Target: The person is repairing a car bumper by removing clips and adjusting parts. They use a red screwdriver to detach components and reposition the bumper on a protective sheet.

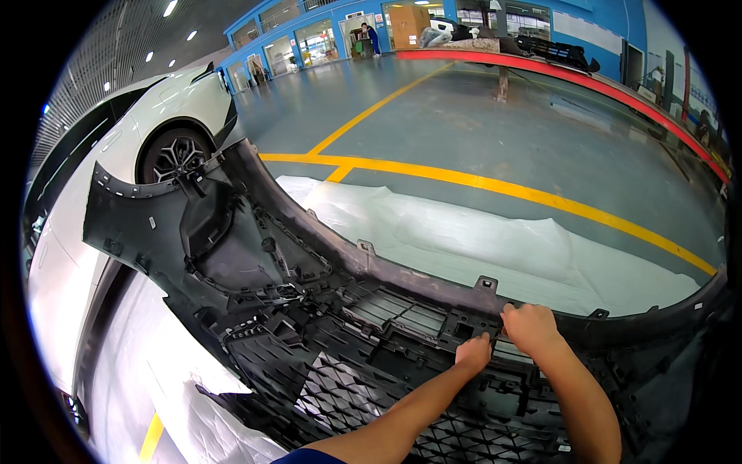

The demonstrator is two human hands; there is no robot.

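A large black car bumper cover [309, 224] lies with its inner side up, its clips, brackets and mesh grille [363, 398] showing. My left hand [474, 353] is closed at the grille's upper part, beside a small square opening in a black bracket [462, 329]. Just to its right and a little farther away, my right hand [532, 328] is closed near the bumper's upper edge, close to a raised mounting tab [485, 286]. What the fingers of each hand grip is hidden behind the knuckles.
White protective sheeting [464, 232] lies under and beyond the bumper. A white car [162, 108] stands close on the left. Yellow lines [464, 178] mark the grey floor. A long red-edged bench [541, 62] carries parts at the back right. Far off, a person [371, 37] stands near a doorway.
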